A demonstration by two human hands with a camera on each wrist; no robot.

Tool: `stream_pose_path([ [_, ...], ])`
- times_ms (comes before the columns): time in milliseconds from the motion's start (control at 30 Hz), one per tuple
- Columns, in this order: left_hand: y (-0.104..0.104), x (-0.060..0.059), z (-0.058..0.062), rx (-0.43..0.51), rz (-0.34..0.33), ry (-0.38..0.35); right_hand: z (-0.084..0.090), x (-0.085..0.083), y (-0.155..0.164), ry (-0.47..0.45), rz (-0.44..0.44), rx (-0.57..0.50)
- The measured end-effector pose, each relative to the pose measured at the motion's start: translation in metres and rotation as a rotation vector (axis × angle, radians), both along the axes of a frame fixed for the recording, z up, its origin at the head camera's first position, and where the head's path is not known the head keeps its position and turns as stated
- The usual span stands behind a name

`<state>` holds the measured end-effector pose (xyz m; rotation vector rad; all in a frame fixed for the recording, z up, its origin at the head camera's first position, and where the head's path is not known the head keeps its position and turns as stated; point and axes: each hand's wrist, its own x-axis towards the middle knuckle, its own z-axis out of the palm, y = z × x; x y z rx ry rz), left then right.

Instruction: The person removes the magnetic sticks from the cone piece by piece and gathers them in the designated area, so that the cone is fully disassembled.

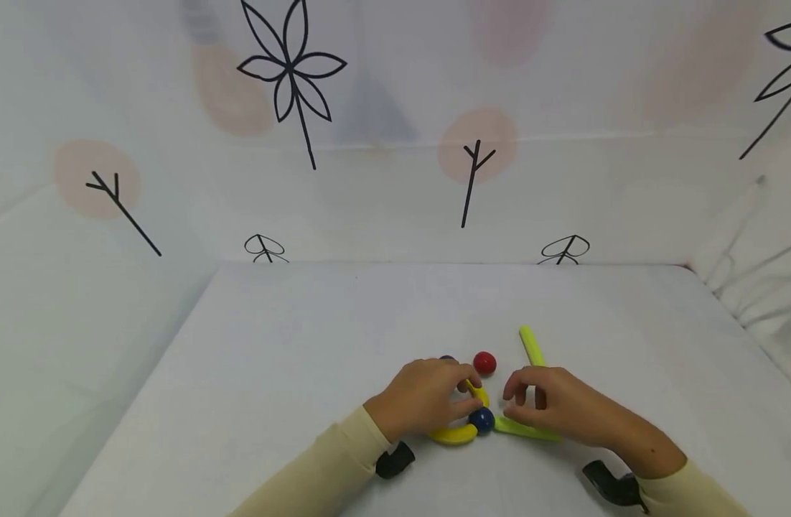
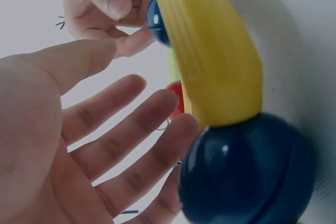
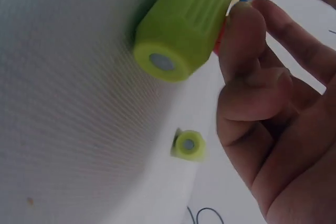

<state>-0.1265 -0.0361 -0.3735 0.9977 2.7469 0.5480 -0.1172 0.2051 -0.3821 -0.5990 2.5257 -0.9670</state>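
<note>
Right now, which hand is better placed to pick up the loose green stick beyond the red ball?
Right, probably. The right hand lies just below the loose green stick, while the left hand is across the red ball, resting on the yellow pieces.

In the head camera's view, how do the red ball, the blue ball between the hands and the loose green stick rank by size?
1. green stick, clearly the longest.
2. red ball and blue ball: they look about alike, so no ranking between them.

ball [image 1: 484, 362] behind hands, stick [image 1: 532, 345] right
</note>
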Motion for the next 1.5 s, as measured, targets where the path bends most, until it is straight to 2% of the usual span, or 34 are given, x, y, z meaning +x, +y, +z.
stream_pose_path([
  [167, 0.003, 0.003, -0.004, -0.032, -0.022, -0.026, -0.008, 0.002, 0.004, 0.004, 0.082, -0.034],
  [367, 0.005, 0.004, -0.006, -0.059, -0.026, -0.060, -0.013, 0.000, 0.007, 0.020, 0.091, 0.002],
  [533, 0.006, 0.004, -0.008, -0.069, -0.023, -0.092, -0.016, -0.002, 0.006, -0.004, 0.094, 0.029],
  [733, 0.005, 0.002, -0.010, -0.038, -0.048, -0.081, -0.017, -0.003, 0.007, -0.018, 0.101, 0.044],
  [1033, 0.006, 0.003, -0.012, -0.039, -0.036, -0.102, -0.016, -0.003, 0.005, -0.038, 0.107, 0.041],
  [1233, 0.005, 0.002, -0.013, -0.006, -0.053, -0.094, -0.016, -0.004, 0.005, -0.004, 0.127, 0.026],
  [1500, 0.006, 0.002, -0.017, -0.002, -0.067, -0.094, -0.018, -0.004, 0.006, -0.030, 0.120, 0.024],
])
